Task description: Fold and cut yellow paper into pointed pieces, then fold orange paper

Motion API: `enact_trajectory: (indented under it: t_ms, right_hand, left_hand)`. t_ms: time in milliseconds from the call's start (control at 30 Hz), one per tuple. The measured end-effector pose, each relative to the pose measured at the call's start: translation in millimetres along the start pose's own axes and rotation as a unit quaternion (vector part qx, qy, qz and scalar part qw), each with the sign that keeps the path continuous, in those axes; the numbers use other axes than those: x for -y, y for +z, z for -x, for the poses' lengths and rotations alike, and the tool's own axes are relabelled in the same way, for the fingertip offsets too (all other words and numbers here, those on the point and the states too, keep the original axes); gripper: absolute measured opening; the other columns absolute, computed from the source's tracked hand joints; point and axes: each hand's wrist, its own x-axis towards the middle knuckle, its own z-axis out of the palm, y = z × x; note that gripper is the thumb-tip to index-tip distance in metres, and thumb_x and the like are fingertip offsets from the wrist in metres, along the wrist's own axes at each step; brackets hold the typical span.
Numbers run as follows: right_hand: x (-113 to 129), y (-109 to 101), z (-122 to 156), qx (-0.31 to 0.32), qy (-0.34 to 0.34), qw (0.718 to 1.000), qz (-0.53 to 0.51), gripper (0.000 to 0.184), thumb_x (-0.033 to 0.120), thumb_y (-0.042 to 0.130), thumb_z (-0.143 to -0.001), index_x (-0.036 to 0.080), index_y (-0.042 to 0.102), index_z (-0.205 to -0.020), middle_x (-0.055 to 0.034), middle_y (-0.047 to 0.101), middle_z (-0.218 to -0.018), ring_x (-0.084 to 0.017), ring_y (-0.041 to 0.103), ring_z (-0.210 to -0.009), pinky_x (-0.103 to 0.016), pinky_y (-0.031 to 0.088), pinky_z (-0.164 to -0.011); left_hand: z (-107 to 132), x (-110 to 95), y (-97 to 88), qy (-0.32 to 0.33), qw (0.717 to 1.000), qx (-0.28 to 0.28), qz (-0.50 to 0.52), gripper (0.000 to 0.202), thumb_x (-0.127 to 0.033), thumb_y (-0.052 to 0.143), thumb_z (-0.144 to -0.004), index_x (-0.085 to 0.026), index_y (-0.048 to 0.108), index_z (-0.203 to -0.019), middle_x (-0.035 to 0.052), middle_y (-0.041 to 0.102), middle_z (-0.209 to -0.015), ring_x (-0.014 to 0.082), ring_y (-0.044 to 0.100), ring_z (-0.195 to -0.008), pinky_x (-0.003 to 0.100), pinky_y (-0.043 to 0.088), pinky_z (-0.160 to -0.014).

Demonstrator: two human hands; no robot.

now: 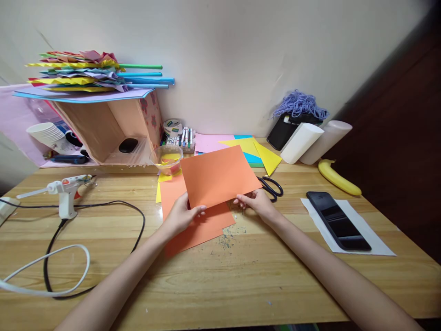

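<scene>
A flat rectangle of orange paper (218, 177) is held up in front of me, tilted slightly. My left hand (184, 213) grips its lower left corner, thumb on the front face and the other fingers hidden behind. At the lower right edge my right hand (257, 205) pinches the same sheet between thumb and fingers. Beneath it on the table lies a larger orange sheet (193, 234) with a stepped right edge. Black-handled scissors (274, 187) lie just beyond my right hand; the held paper and that hand hide their blades.
On the left are a hot glue gun (67, 195) and looping cables (86, 257). A clear bowl of paper scraps (167, 161), markers (186, 138) and coloured sheets (268, 158) sit at the back. A phone (339, 223), banana (339, 179) and white rolls (303, 142) occupy the right.
</scene>
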Motion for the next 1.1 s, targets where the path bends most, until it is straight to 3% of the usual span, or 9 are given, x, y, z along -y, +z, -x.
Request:
enact_trajectory:
  t_ms: [133,333,467,567,667,767,900,1033,1100]
  right_hand:
    - [0,-21,-7,-0.056,-0.019,0.998,-0.016,0.031,0.042,0.068,-0.063,0.014,0.063,-0.076,-0.0069,0.069,-0.069,-0.011,0.052,-0.049,-0.025,0.045,-0.051]
    - [-3,-51,-17,-0.133,-0.053,0.990,-0.012,0.029,0.042,0.071,-0.061,0.016,0.061,-0.069,-0.0051,0.067,-0.068,-0.010,0.052,-0.051,-0.023,0.044,-0.051]
    - [-2,-66,-19,-0.163,-0.056,0.985,-0.024,0.032,0.044,0.068,-0.064,0.016,0.064,-0.079,-0.0061,0.068,-0.081,-0.010,0.053,-0.056,-0.022,0.045,-0.053]
    - [3,-69,-15,-0.082,-0.016,0.996,-0.008,0.038,0.045,0.067,-0.066,0.019,0.064,-0.093,-0.0051,0.066,-0.093,-0.011,0.057,-0.063,-0.021,0.045,-0.053]
    - [9,-65,-6,0.062,0.037,0.997,0.032,0.040,0.044,0.067,-0.065,0.017,0.065,-0.095,-0.0049,0.066,-0.088,-0.012,0.058,-0.064,-0.021,0.042,-0.050]
    - [15,-61,2,0.175,0.079,0.980,0.061,0.032,0.040,0.070,-0.063,0.015,0.066,-0.084,-0.0041,0.066,-0.074,-0.012,0.057,-0.058,-0.021,0.042,-0.049]
    - [26,-59,8,0.257,0.118,0.957,0.063,0.029,0.040,0.068,-0.066,0.014,0.066,-0.080,-0.0037,0.065,-0.070,-0.012,0.059,-0.060,-0.020,0.043,-0.052]
    - [31,-49,12,0.278,0.090,0.953,0.075,0.027,0.040,0.067,-0.067,0.013,0.066,-0.072,-0.0036,0.064,-0.067,-0.012,0.058,-0.059,-0.021,0.043,-0.055]
    - [29,-40,13,0.269,0.076,0.958,0.071,0.027,0.041,0.067,-0.067,0.014,0.066,-0.069,-0.0025,0.062,-0.064,-0.011,0.056,-0.058,-0.022,0.043,-0.055]
  left_hand:
    - [-2,-3,-6.2,0.023,0.999,-0.015,-0.035,0.023,-0.033,0.061,-0.071,-0.016,0.050,-0.083,0.0014,0.061,-0.070,0.0155,0.061,-0.062,0.026,0.048,-0.056]
    - [-7,0,-17.4,0.035,0.999,-0.017,-0.037,0.023,-0.032,0.060,-0.072,-0.016,0.050,-0.086,0.0016,0.060,-0.075,0.0152,0.061,-0.065,0.026,0.048,-0.059]
    - [-8,1,-25.2,0.013,0.998,0.028,-0.062,0.024,-0.035,0.058,-0.073,-0.016,0.051,-0.086,0.0003,0.058,-0.068,0.0143,0.059,-0.063,0.024,0.047,-0.055]
    - [-6,0,-27.5,-0.007,0.994,0.086,-0.069,0.027,-0.040,0.056,-0.073,-0.015,0.054,-0.083,0.0007,0.056,-0.069,0.0126,0.055,-0.058,0.021,0.043,-0.047]
    - [-5,-2,-27.3,-0.016,0.994,0.084,-0.072,0.032,-0.043,0.056,-0.073,-0.015,0.057,-0.090,0.0006,0.056,-0.071,0.0113,0.053,-0.054,0.019,0.039,-0.042]
    - [-9,-2,-28.4,-0.013,0.997,0.019,-0.077,0.039,-0.045,0.057,-0.071,-0.015,0.057,-0.096,0.0008,0.058,-0.070,0.0118,0.052,-0.053,0.020,0.039,-0.044]
    - [-18,5,-34.9,0.040,0.992,-0.100,-0.069,0.039,-0.045,0.060,-0.068,-0.013,0.059,-0.092,0.0044,0.062,-0.082,0.0150,0.056,-0.068,0.023,0.044,-0.057]
    - [-24,17,-39.5,0.054,0.978,-0.184,-0.086,0.049,-0.046,0.062,-0.067,-0.014,0.052,-0.103,0.0051,0.059,-0.086,0.0161,0.056,-0.071,0.028,0.045,-0.064]
    - [-24,20,-37.2,0.095,0.950,-0.250,-0.161,0.058,-0.045,0.065,-0.065,-0.015,0.047,-0.111,0.0080,0.053,-0.100,0.0196,0.055,-0.085,0.034,0.045,-0.074]
